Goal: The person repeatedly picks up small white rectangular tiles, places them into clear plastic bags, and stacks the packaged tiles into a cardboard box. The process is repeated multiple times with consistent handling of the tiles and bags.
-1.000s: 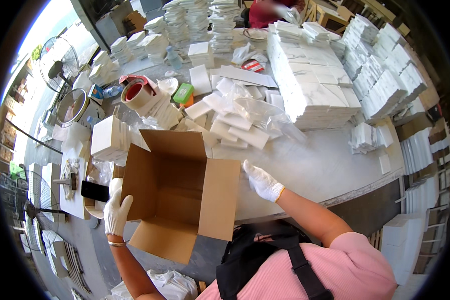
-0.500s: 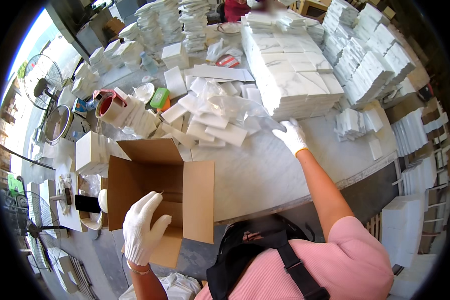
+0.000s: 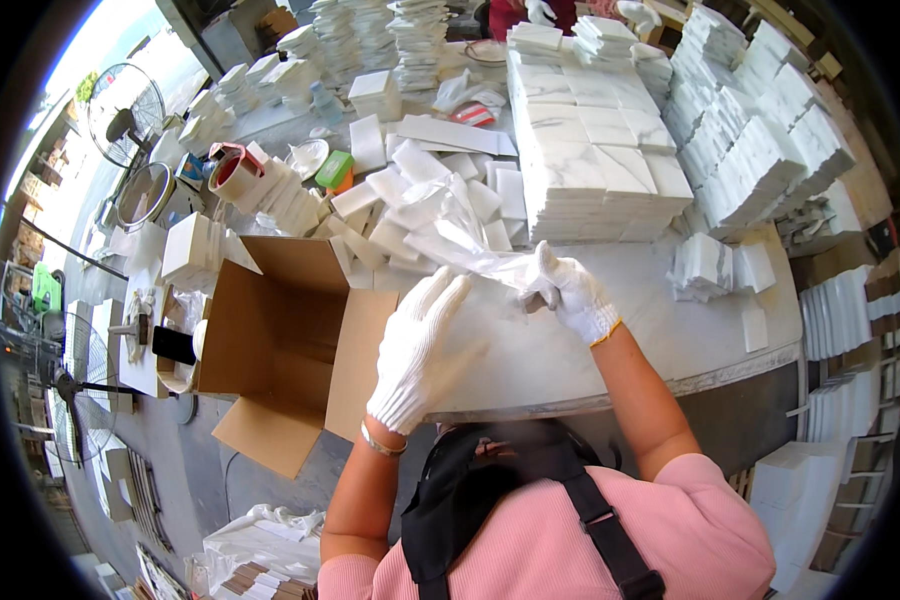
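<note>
My right hand [image 3: 572,300], in a white knit glove, pinches one end of a clear plastic bag [image 3: 457,226]. The bag trails leftward over a loose heap of white rectangular pieces [image 3: 382,237]. To the left, my left hand [image 3: 418,345], gloved the same way, is held over the table's near edge with its fingers stretched out and nothing in it. Beside that hand stands an empty-looking cardboard box [image 3: 235,335] with its flaps spread apart; one flap [image 3: 363,350] reaches close to my left wrist.
Marble-patterned tiles [image 3: 590,165] are piled high beyond my right hand, with more stacks [image 3: 745,165] farther right. Tape rolls [image 3: 235,172], a green box [image 3: 334,169] and a phone [image 3: 173,345] lie leftward. Fans [image 3: 67,382] stand at left. A co-worker's gloved hand [image 3: 540,12] shows at the back.
My left hand has moved right, from over the cardboard box to near the plastic bag. My right hand has closed on the bag's end and drawn it slightly nearer. The box now sits turned.
</note>
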Demonstrator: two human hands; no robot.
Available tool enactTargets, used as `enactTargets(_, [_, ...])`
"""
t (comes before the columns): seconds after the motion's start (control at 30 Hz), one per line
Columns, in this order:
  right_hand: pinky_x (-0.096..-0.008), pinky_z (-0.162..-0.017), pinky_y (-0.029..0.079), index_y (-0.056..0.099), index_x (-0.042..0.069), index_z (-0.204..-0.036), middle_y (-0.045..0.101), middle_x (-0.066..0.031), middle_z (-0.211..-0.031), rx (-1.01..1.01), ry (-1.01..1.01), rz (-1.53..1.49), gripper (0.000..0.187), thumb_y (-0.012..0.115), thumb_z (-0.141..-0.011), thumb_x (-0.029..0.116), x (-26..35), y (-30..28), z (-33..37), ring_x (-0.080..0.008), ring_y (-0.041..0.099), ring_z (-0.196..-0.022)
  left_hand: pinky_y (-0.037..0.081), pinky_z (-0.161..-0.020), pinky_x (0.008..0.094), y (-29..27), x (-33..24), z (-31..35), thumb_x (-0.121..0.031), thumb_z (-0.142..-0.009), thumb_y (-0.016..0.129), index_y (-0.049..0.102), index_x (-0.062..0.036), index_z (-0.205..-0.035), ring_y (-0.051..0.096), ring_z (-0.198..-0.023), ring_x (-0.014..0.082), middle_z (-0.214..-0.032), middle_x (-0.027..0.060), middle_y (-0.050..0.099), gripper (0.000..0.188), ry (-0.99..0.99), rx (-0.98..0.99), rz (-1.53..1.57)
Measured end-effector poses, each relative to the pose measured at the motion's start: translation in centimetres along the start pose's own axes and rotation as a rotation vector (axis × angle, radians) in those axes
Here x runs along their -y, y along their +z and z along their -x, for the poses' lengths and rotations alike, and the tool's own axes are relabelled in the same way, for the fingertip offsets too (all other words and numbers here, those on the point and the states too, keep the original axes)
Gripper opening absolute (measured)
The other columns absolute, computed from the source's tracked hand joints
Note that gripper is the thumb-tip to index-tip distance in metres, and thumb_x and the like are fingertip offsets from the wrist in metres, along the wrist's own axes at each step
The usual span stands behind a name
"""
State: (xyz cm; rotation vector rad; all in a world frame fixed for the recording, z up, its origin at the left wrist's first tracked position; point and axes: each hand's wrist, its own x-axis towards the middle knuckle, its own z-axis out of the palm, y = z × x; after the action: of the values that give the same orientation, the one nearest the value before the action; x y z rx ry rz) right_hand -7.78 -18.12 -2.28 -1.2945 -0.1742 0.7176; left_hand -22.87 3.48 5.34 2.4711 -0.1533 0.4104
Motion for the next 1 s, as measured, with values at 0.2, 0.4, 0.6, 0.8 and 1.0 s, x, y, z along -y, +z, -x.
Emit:
enactTargets(0.2, [-0.0339,-0.059,0.055,0.062,0.004,-0.072,0.050,-0.0020,-0.056,0.240,0.082,0.001,0.068,0.058,-0.091,0.069,1.4,-0.6,2.6,-0.0192,0.067,-0.064,0.039,-0.112,0.0457,3.3,0.4,-5.7,-0.020,-0.076,0.079,0.060,-0.0085,-0.133,0.045,-0.137,0.0382,-0.150,0.0200,0.046,0.061,0.161,0.172,0.092])
enactTargets(0.4, [-0.0376,-0.070,0.055,0.065,0.007,-0.081,0.064,-0.0063,-0.074,0.028,0.004,-0.002,0.067,0.054,-0.092,0.072,2.6,-4.0,4.4,-0.0214,0.069,-0.078,0.051,-0.089,0.0328,6.4,0.8,-7.8,-0.021,-0.091,0.070,0.072,0.0011,-0.108,0.065,-0.101,0.0175,-0.115,0.0115,0.072,0.028,-0.067,0.338,0.579])
enactTargets(0.6, [-0.0426,-0.106,0.043,0.052,-0.001,-0.139,0.054,-0.0172,-0.143,-0.227,-0.214,0.159,0.093,0.057,-0.087,0.076,3.9,-5.7,7.9,-0.0280,0.052,-0.132,0.054,-0.083,0.0274,8.5,-0.4,-9.8,-0.024,-0.096,0.066,0.071,0.0037,-0.115,0.065,-0.089,0.0102,-0.098,0.0047,0.072,0.034,-0.231,0.369,0.725])
enactTargets(0.8, [-0.0442,-0.115,0.033,0.053,0.007,-0.143,0.042,-0.0167,-0.155,-0.234,-0.282,0.578,0.086,0.064,-0.085,0.070,5.9,-5.6,9.6,-0.0316,0.039,-0.144,0.054,-0.083,0.0270,10.4,-1.0,-11.8,-0.024,-0.097,0.065,0.069,0.0036,-0.117,0.066,-0.089,0.0101,-0.100,0.0072,0.073,0.034,-0.183,0.460,0.699])
enactTargets(1.0, [-0.0408,-0.113,0.037,0.064,0.008,-0.131,0.048,-0.0184,-0.149,-0.309,-0.160,0.750,0.061,0.063,-0.093,0.056,6.3,-5.1,8.5,-0.0309,0.047,-0.138,0.052,-0.079,0.0269,11.7,-1.1,-12.4,-0.025,-0.099,0.065,0.069,0.0032,-0.116,0.063,-0.086,0.0096,-0.095,0.0057,0.071,0.033,-0.063,0.487,0.658])
